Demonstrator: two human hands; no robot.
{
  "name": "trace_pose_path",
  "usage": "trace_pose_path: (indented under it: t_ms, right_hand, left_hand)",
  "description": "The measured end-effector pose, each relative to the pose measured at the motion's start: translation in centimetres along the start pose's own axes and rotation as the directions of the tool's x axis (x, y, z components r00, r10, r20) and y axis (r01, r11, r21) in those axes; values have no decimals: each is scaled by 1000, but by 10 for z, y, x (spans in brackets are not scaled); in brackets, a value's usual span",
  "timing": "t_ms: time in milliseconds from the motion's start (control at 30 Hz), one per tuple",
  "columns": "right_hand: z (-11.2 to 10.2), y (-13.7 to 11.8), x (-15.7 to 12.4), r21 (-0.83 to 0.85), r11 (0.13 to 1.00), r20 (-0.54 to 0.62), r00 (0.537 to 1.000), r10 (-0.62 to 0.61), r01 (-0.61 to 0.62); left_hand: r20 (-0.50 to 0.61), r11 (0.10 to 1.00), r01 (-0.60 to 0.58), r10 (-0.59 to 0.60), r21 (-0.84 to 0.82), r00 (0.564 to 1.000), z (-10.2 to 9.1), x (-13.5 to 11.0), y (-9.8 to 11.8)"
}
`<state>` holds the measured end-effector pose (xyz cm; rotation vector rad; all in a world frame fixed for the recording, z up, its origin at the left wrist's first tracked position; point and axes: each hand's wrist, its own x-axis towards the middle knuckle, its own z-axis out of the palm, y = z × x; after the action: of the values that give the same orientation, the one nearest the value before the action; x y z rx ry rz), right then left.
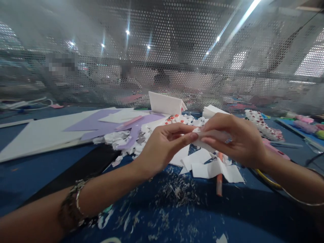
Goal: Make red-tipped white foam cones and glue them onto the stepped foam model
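My left hand (164, 145) and my right hand (234, 140) meet above the blue table (37, 175), both pinching one small white foam piece (205, 143) between fingertips. The fingers of each hand are closed on it. Beneath them lies a heap of white foam scraps (210, 168) and a pink pen-like tool (219, 185). A bracelet sits on my left wrist, a thin bangle on the right.
Large white and purple foam sheets (50, 131) lie at the left. Small white pieces with red dots (263, 126) lie behind the hands and to the right. A folded white block (165, 103) stands at the back. A perforated metal screen (162, 50) walls off the table.
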<state>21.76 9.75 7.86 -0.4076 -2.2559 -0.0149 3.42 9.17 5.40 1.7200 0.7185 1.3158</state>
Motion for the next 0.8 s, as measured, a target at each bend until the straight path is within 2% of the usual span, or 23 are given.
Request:
trace_pose_path:
  t_ms: [100, 300, 567, 667, 800]
  right_hand:
    - [-8, 2, 3, -46, 991, 91, 989, -118, 122]
    - [-14, 2, 2, -250, 940, 117, 971, -210, 234]
    - [-13, 1, -1, -394, 871, 97, 956, -277, 292]
    - [-12, -2, 0, -413, 863, 103, 956, -274, 291]
    - [-11, -5, 1, -411, 875, 42, 964, -262, 256]
  left_hand:
    - [20, 999, 21, -20, -28, 1000, -2, 2, -3]
    - [20, 996, 53, -52, -71, 998, -3, 3, -5]
    - [62, 986, 84, -75, -147, 995, -3, 5, -5]
    - [70, 977, 77, -65, -200, 995, -2, 5, -6]
    - [37, 961, 58, -50, -270, 998, 1, 3, -7]
